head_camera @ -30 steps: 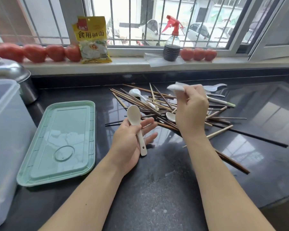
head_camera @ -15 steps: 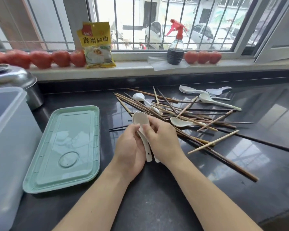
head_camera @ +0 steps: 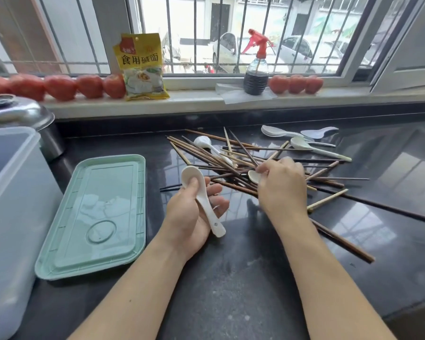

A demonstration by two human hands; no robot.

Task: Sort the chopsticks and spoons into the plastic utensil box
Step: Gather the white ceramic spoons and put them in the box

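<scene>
- Only just begun: left hand (head_camera: 192, 212) curled round white spoons (head_camera: 201, 192)
- Right hand (head_camera: 280, 185) pinching another spoon (head_camera: 254, 176) on the chopsticks (head_camera: 206, 158)
- Nothing seen inside the box (head_camera: 12, 153) at far left, more spoons (head_camera: 302, 139) waiting

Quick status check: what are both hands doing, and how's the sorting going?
Left hand holds white spoons. Right hand pinches a spoon in the chopstick pile. Box waits at left, nothing blocking.
</scene>
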